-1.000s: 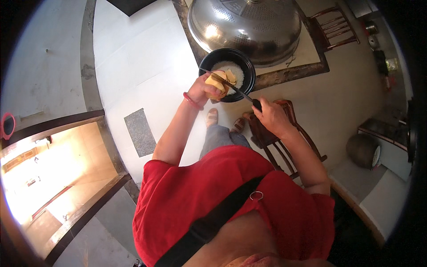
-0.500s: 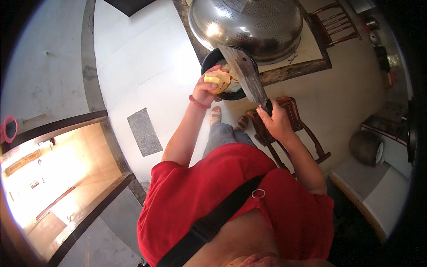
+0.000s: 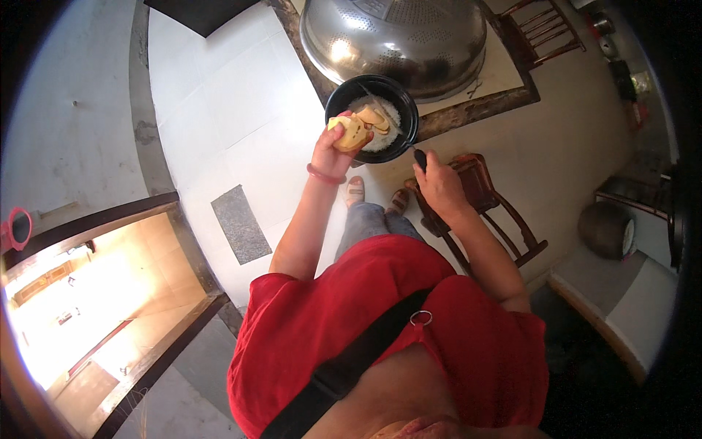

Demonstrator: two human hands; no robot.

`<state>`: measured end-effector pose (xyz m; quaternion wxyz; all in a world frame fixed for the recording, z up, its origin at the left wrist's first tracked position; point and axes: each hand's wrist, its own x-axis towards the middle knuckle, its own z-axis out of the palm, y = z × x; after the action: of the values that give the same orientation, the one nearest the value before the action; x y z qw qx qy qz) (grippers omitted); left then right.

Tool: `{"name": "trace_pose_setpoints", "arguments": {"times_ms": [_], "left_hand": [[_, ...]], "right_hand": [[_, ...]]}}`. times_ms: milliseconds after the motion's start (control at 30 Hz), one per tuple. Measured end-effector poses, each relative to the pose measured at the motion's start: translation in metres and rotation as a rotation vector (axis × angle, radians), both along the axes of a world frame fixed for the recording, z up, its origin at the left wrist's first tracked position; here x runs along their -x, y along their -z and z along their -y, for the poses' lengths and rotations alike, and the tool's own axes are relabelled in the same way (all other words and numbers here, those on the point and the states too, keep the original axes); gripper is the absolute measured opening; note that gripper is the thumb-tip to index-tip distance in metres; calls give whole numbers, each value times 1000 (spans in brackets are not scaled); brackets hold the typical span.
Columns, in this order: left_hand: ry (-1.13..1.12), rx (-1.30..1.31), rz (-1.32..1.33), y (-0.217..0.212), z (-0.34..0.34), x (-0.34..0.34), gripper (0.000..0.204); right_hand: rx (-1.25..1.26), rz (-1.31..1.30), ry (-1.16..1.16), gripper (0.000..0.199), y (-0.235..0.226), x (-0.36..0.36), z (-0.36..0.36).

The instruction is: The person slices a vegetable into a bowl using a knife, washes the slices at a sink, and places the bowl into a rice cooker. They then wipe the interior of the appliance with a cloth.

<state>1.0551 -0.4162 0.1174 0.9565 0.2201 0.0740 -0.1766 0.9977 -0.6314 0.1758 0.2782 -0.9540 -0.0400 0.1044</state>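
Observation:
My left hand (image 3: 327, 152) is closed around a peeled, yellow tuber (image 3: 349, 134) with a few brown marks, over the left side of a round black pot (image 3: 401, 93). Inside the pot lie white grains that look like rice (image 3: 381, 142), with several cut yellow pieces (image 3: 371, 117) on top. My right hand (image 3: 442, 189) grips the black handle of a knife (image 3: 420, 159) at the pot's lower right. Its broad blade is turned nearly edge-on and slants across the pot, beside the tuber; whether it touches anything there I cannot tell.
A large perforated metal dome (image 3: 395, 47) covers much of the stone-edged table (image 3: 479, 110) behind the pot. Close by my right arm stands a wooden chair (image 3: 475, 186); another chair (image 3: 541, 33) is at the far right. A grey mat (image 3: 241, 223) lies on the floor, left of my feet.
The knife has turned from showing its broad face to nearly edge-on and come down over the pot. My right hand moved slightly left, uncovering more of the pot's contents. The tuber stays in my left hand.

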Motion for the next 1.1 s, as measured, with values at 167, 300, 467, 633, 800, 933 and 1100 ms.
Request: {"name": "trace_pose_setpoints", "arguments": {"times_ms": [167, 300, 467, 633, 800, 933, 1100], "left_hand": [[27, 192, -65, 13, -8, 0, 47], [24, 110, 112, 16, -5, -2, 46], [-46, 14, 87, 6, 3, -3, 43], [-177, -367, -4, 15, 12, -5, 39], [-1, -58, -22, 12, -3, -6, 43], [107, 82, 4, 7, -13, -6, 45], [128, -116, 99, 1, -16, -9, 44]], "right_hand": [[-254, -44, 1, 27, -7, 8, 5], [-478, -59, 15, 29, -20, 15, -3], [-267, -14, -60, 29, -3, 18, -7], [-13, 119, -147, 23, -6, 11, -17], [38, 56, -34, 21, 3, 8, -11], [-91, 27, -9, 21, 5, 9, 0], [-348, 6, -53, 28, -16, 11, 3]]}}
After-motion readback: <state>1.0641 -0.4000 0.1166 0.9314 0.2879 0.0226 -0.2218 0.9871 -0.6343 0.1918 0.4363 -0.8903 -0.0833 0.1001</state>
